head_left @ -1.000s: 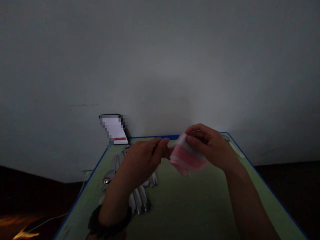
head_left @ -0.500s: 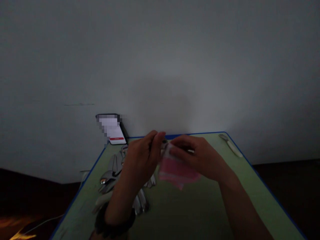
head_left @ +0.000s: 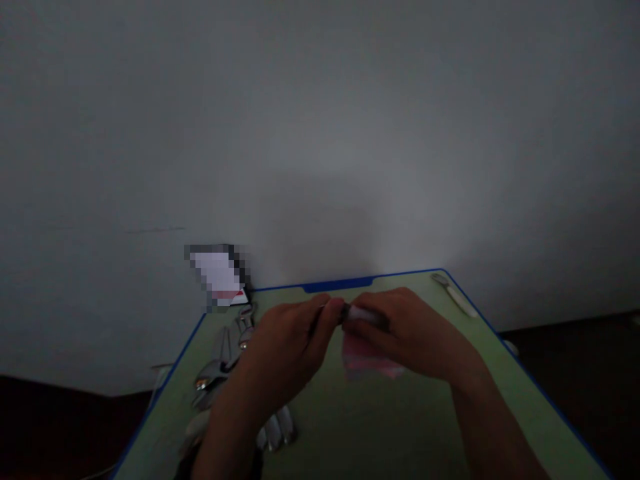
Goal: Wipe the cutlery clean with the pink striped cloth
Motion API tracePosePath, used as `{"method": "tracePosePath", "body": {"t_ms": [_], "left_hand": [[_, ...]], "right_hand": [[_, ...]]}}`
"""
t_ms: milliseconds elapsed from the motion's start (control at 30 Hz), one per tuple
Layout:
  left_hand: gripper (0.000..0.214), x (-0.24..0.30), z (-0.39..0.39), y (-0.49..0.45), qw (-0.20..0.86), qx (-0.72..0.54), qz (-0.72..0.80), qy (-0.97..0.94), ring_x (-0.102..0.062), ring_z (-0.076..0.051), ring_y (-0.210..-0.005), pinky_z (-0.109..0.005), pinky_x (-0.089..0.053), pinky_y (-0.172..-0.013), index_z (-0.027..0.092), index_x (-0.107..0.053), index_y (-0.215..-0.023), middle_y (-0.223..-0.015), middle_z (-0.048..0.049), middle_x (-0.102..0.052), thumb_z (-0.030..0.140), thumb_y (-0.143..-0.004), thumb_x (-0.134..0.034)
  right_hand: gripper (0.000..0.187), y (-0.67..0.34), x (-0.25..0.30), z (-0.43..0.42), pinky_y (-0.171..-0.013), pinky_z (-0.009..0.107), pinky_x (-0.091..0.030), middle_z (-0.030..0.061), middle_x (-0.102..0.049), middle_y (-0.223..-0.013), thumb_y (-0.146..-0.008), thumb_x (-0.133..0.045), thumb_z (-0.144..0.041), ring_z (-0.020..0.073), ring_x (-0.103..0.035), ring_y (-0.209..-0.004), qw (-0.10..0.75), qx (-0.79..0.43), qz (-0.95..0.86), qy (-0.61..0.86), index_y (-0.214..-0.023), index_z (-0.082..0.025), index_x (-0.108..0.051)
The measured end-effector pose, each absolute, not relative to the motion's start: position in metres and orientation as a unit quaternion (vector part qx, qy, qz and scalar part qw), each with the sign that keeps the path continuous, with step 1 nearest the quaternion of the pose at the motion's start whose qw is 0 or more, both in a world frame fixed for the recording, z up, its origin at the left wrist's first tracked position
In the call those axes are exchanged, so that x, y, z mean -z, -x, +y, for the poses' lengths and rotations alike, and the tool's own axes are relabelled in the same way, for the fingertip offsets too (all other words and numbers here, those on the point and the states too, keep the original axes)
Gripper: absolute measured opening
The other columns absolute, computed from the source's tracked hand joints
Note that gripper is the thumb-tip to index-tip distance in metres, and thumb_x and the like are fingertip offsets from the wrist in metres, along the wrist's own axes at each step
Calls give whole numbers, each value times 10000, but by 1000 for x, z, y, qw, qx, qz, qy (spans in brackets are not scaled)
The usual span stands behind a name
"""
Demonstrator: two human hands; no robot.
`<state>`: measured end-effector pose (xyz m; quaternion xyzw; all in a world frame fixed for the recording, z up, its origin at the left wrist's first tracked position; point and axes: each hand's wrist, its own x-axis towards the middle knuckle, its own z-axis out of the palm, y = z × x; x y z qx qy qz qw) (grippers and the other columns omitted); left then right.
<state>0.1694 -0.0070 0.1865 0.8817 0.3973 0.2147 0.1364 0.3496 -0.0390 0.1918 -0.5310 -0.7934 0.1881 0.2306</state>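
My left hand (head_left: 295,340) is closed, its thumb and fingers pinching a small, dark, metal-looking piece (head_left: 344,313) that is mostly hidden and too dim to name. Close beside it, my right hand (head_left: 400,330) grips a pink and white cloth (head_left: 370,360), which hangs below the fingers. The cloth's white part is folded about whatever lies between the two hands. Both hands are raised over the far middle of the table. Left of my left forearm lie several pieces of metal cutlery (head_left: 210,375), partly covered by the arm. More shiny handles (head_left: 277,427) show below my left wrist.
The green table (head_left: 360,427) has a blue edge and stands against a grey wall (head_left: 320,133). A phone (head_left: 217,273) leans there at the back left, its screen lit and pixelated. A fork (head_left: 455,295) with a white handle lies at the far right corner.
The view has tilted slightly upward. My hands have come closer together, and the cloth has bunched more under my right hand, showing less of its pink side.
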Motion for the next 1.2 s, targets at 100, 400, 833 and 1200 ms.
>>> {"method": "tracePosePath", "body": {"t_ms": [100,400,833,1200], "left_hand": [[344,-188,-13,-175,137,-222,384,-886,-562,-123,-567,-242,-338,-548,180,-539,-744,-623,14,-598,319,-944,-296],[364,-187,-20,-178,99,-223,363,-900,-574,-128,-538,-245,-351,-533,172,-557,-736,-615,-1,-620,294,-945,-286],[354,-192,-21,-173,113,-309,388,-861,-525,-103,-444,-234,-339,-470,190,-603,-688,-533,29,-598,283,-928,-359],[120,-190,-29,-180,247,-370,361,-819,-574,-106,-597,-203,-416,-528,199,-489,-965,-723,14,-644,253,-908,-399]], "right_hand": [[257,-351,-196,-44,-599,247,-301,4,-611,-710,-869,-458,-386,102,-487,-624,220,-183,-800,528,-775,-173,-568],[356,-351,-194,-46,-559,242,-284,8,-573,-643,-912,-360,-389,88,-446,-567,236,-183,-806,512,-734,-148,-554],[301,-381,-204,-53,-530,220,-290,-24,-543,-643,-885,-427,-406,77,-448,-564,215,-257,-809,483,-782,-165,-576],[348,-389,-199,-48,-446,194,-260,-40,-448,-590,-881,-404,-444,60,-385,-509,210,-345,-796,451,-783,-145,-555]]}}
